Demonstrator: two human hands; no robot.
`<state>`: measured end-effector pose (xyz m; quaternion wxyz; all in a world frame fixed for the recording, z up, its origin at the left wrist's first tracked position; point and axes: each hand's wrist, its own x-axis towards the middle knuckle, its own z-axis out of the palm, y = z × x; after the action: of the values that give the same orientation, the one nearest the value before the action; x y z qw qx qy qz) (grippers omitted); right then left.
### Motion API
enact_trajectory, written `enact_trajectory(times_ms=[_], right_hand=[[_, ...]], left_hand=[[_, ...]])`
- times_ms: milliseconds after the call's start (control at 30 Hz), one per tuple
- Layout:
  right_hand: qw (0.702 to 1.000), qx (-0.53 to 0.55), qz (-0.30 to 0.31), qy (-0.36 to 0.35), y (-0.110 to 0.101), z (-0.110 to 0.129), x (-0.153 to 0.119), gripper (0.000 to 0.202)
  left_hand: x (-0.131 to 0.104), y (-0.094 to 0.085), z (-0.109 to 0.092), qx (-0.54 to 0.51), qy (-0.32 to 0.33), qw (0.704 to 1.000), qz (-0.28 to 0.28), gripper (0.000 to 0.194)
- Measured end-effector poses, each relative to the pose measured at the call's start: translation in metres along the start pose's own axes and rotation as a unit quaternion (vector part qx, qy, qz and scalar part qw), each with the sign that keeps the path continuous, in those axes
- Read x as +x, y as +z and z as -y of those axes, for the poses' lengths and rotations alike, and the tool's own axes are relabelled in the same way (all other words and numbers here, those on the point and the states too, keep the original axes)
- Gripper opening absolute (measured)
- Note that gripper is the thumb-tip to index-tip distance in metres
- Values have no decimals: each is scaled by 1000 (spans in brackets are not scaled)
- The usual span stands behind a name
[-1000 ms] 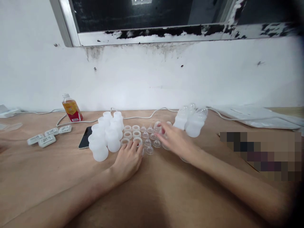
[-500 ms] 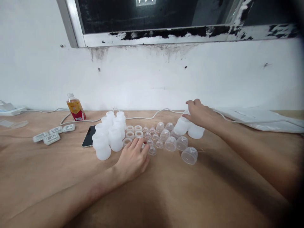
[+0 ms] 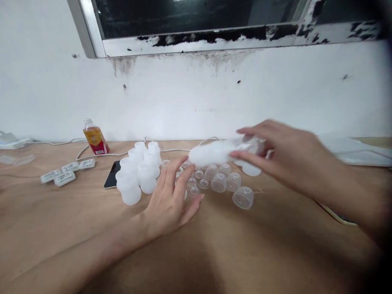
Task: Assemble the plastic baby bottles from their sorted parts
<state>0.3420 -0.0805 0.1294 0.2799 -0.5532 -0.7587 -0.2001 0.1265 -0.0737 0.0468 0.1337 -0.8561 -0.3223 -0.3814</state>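
Note:
My right hand (image 3: 269, 149) is closed around the clear end of a milky-white baby bottle (image 3: 211, 153), which lies sideways in the air and is blurred by motion. My left hand (image 3: 171, 194) is open, thumb and fingers spread, its fingertips close to the bottle's base; whether they touch is unclear. Below the held bottle are several clear teats (image 3: 193, 181) and clear dome caps (image 3: 218, 182). White collar rings (image 3: 165, 163) are mostly hidden behind my left hand. Several open milky bottle bodies (image 3: 131, 190) stand to its left. Another milky bottle (image 3: 251, 169) is partly covered behind my right hand.
A black phone (image 3: 112, 174) lies left of the bottle bodies. Farther left are a drink bottle (image 3: 96, 138) and several small white labelled blocks (image 3: 65, 178). A white cable (image 3: 174, 150) runs along the wall. A white plastic bag (image 3: 361, 152) lies at the back right.
My right hand has lifted a baby bottle from the back right and brought it leftward and nearer. My left hand has risen off the small parts and opened toward it.

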Motion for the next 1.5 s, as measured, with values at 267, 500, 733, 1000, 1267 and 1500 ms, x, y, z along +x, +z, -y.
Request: enact_trajectory(times_ms=[267,500,733,1000,1267,1500], right_hand=[[881,377,256,123,64,41,-40,28],[833,446,297,134,69,37,-39,31],[877,384,283,61,55,35,-33,27],[914,317,242,-72,46,25,-31,31],[908,317,263,-75,43,21,-28,31],[892,344,283,-79,32,19,-28,31]], left_hand=[[-12,20,0,-8,-44,986,161,44],[-8,16,4,-7,-49,976,213,36],[6,2,4,-45,-98,949,297,47],[14,-7,5,-196,-200,894,349,58],[18,-6,9,-369,-252,801,399,44],[22,-12,13,-511,-346,612,495,44]])
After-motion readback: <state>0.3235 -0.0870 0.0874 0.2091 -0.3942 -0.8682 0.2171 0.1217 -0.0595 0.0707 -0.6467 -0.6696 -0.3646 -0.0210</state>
